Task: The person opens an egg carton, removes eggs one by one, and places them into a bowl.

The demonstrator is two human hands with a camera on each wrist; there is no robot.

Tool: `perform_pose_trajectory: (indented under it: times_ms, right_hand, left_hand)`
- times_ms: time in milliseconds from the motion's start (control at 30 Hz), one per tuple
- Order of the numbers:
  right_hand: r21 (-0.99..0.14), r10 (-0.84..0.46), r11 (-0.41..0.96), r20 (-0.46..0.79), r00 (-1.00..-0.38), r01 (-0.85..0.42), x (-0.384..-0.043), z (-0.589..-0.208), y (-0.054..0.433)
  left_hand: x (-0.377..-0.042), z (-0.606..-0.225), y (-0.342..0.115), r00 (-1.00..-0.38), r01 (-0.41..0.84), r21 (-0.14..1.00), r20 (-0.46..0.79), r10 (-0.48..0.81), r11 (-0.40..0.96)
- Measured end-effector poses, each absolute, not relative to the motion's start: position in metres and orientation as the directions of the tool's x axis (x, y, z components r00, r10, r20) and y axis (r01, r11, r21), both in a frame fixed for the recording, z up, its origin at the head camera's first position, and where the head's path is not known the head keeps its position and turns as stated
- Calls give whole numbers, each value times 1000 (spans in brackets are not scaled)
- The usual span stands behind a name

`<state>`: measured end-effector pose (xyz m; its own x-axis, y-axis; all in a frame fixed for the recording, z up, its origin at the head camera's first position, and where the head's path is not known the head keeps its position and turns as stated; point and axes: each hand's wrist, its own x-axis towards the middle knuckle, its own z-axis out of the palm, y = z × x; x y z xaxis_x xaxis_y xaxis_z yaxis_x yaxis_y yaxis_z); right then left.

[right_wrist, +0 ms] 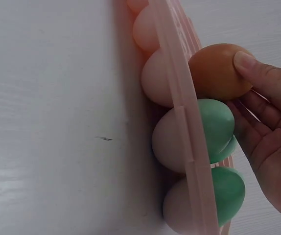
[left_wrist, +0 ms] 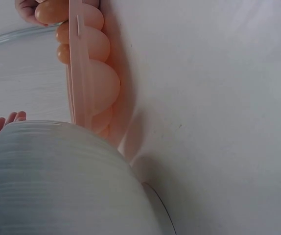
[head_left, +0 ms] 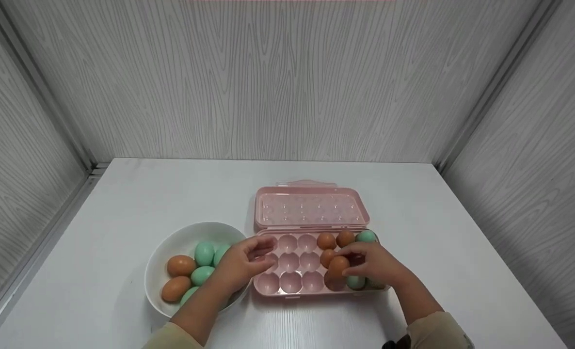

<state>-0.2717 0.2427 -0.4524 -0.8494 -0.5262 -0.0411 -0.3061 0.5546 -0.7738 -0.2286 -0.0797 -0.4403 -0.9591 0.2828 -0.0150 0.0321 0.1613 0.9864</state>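
My right hand [head_left: 375,264] pinches a brown egg [head_left: 339,267] over a front-row cup of the pink egg carton [head_left: 291,294]. In the right wrist view the thumb lies on that egg's end, and its lower side is at the carton's rim. Brown eggs and green eggs [head_left: 356,282] fill cups on the carton's right side. My left hand [head_left: 239,264] hovers between the white bowl [head_left: 154,271] and the carton, fingers apart and holding nothing. Several green and brown eggs [head_left: 181,265] lie in the bowl, some partly hidden by the left arm.
The carton's lid [head_left: 311,208] is folded back behind it on the white table [head_left: 190,194]. Bare cups [head_left: 291,281] are on the carton's left. Grey wood-grain panels [head_left: 278,82] enclose the table at the back and sides.
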Motion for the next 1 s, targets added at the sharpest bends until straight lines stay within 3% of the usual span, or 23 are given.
perform_pose_trajectory:
  times_ms: [333,600,1000]
  right_hand:
    - [-835,-508,472,3,-861,-281,-276,-425,223]
    - [-820,-462,514,-16,-887,-252,-261,-391,190]
    - [-835,-492,485,-16,-870,-259,-257,-372,152]
  left_hand:
    - [-229,-439,-77,-948,81,990,41,314,114]
    - [-228,-436,-70,-950,81,992,48,309,94]
    - [-231,-436,-57,-949,141,970,74,306,200]
